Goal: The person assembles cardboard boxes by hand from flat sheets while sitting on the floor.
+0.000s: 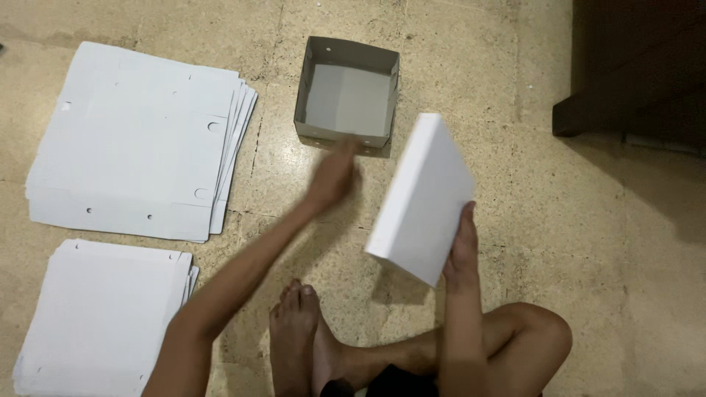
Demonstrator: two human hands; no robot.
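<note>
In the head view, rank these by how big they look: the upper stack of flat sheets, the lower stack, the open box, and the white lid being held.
1. Upper stack
2. Lower stack, partly cut off
3. White lid and open box look alike; the lid is nearer, so unsure.

Left hand [332, 179] stretched forward, blurred; right hand [460, 254] in closed grip.

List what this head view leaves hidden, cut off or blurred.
- Left hand: motion-blurred; contact with the open grey box is unclear.
- Lower stack of flat white sheets: cut off by the bottom edge.
- Dark furniture: cut off top right.
- White box in right hand: underside hidden.
</note>
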